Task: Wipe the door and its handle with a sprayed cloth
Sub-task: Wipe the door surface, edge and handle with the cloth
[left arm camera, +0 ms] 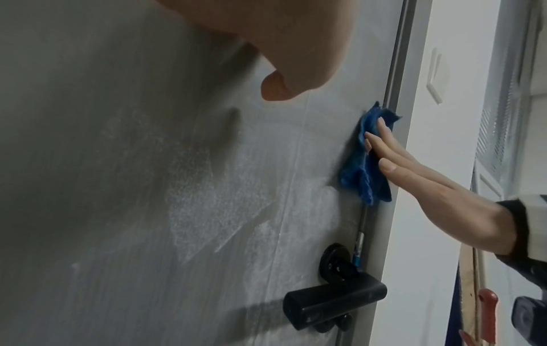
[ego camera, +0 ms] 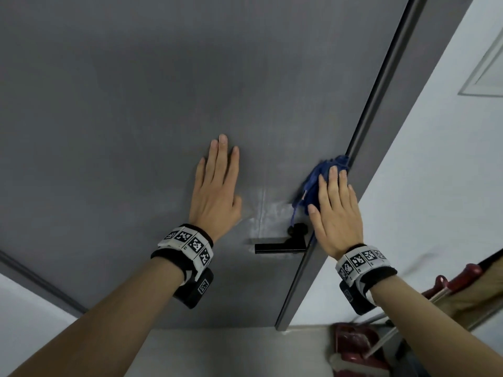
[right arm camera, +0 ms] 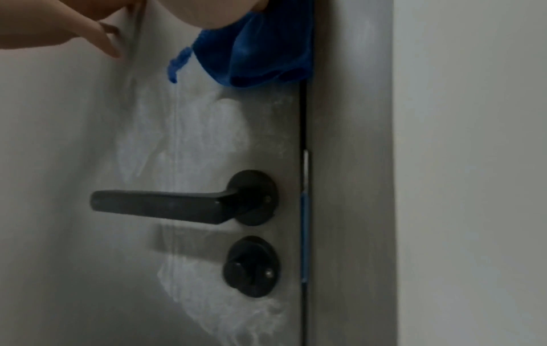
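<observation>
1. Head view: both forearms reached up from the bottom edge, each w/ a marker-printed wristband. Left hand (ego camera: pixel 216 187) lay flat on the grey door (ego camera: pixel 122 110), fingers straight & close together, holding nothing.
2. Right hand (ego camera: pixel 336 210) pressed a blue cloth (ego camera: pixel 317 183) against the door by its latch edge, fingers straight on top of it, not curled round. Black handle (ego camera: pixel 283 246) sat just below the cloth, not touched by either hand.
3. Left wrist view: cloth (left arm camera: pixel 362 168) was bunched at the door edge above the handle (left arm camera: pixel 334 304); right-hand fingers (left arm camera: pixel 393 168) lay flat on it. Whitish streaks marked the door (left arm camera: pixel 118 187) btwn cloth & handle.
4. Right wrist view: cloth (right arm camera: pixel 257 49) hung at top, touching the frame gap; lever handle (right arm camera: pixel 165 206) horizontal, round lock knob (right arm camera: pixel 251 266) beneath it. Red tools (ego camera: pixel 351 346) stood by the white wall (ego camera: pixel 435 159), well apart from the cloth.
</observation>
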Available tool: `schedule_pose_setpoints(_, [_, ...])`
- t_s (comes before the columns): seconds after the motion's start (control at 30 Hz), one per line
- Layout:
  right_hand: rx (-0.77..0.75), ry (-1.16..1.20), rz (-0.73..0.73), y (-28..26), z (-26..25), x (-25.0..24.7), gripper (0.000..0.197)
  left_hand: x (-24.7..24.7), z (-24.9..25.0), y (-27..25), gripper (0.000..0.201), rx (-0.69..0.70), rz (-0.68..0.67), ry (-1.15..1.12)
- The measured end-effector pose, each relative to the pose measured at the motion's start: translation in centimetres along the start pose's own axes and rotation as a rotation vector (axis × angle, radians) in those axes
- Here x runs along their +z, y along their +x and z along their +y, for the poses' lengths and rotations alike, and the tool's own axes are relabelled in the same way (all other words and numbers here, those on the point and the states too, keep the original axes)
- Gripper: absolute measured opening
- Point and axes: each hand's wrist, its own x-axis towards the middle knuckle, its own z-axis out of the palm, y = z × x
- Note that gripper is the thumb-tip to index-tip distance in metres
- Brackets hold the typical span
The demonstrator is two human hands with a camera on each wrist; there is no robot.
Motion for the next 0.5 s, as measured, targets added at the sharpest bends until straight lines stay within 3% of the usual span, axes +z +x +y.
schedule_pose_setpoints(0.13, [-0.01, 0.03, -0.043, -0.2, -2.2, 1.2, 0.067, -0.1, -0.8, -0.3, 0.09, 0.018, 0.011, 0.007])
schedule_pose_setpoints(0.5, [-0.385, 0.048, -0.185, 1.0, -12.5, 2.9, 0.063, -0.6, -5.6, -3.5, 0.088, 0.005, -0.057, 0.082])
